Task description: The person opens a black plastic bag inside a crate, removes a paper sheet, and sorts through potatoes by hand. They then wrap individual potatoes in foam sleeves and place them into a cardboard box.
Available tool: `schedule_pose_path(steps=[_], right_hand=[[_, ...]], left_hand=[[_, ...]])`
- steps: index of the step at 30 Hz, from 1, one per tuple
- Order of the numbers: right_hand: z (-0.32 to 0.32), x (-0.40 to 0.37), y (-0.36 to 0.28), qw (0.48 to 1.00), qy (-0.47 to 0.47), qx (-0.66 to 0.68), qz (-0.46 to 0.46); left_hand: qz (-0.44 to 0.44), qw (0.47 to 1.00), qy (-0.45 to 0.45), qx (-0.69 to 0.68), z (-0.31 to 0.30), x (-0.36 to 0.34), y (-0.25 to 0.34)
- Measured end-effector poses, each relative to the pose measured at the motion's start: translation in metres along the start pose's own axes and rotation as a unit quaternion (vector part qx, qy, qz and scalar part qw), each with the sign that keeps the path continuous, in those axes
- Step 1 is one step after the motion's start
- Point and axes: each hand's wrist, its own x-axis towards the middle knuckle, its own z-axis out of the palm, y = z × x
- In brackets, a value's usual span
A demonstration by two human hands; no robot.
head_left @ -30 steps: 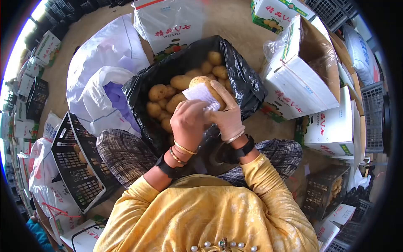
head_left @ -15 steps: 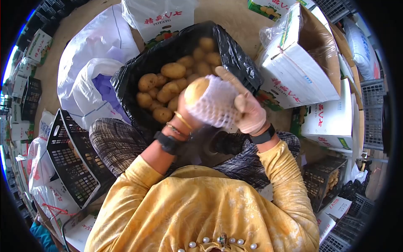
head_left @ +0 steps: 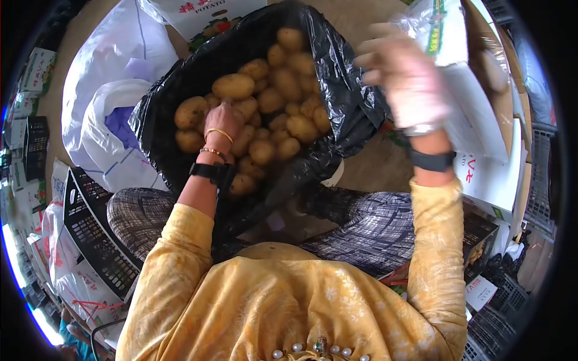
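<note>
Many potatoes [head_left: 288,84] lie in a large black plastic bag [head_left: 337,72] whose mouth is wide open. My left hand [head_left: 224,123] reaches in at the left side of the pile, its fingers curled down among the potatoes beside a large one [head_left: 233,86]; what they close on is hidden. To the right of the bag, my right hand [head_left: 409,84], in a pale glove and blurred by motion, is raised with its fingers spread and nothing visible in them. It is in front of an open white carton [head_left: 475,114].
White sacks [head_left: 90,78] stand left of the bag, one holding purple material [head_left: 122,125]. A black crate [head_left: 99,228] leans at the left. Behind the bag is a printed potato carton [head_left: 198,15]. More black crates [head_left: 542,180] line the right edge.
The potato in its white foam net is no longer in my hands. My left hand has moved left into the pile, and my right hand has moved up and right towards the carton, its fingers spread.
</note>
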Motion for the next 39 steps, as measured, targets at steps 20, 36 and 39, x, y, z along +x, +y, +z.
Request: schedule_pose_path(steps=[20,36,39], right_hand=[[0.108,0.027,0.233,0.405,-0.467,-0.754,0.221],[0.132,0.024,0.234,0.39,-0.391,-0.789,0.268],[0.136,0.023,0.232,0.403,-0.384,-0.788,0.264]], left_hand=[[0.254,0.956,-0.149,-0.003,-0.22,0.099,-0.149],[0.042,0.948,-0.17,-0.267,0.082,-0.004,-0.343],[0.11,0.986,-0.09,-0.091,0.08,-0.061,-0.305]])
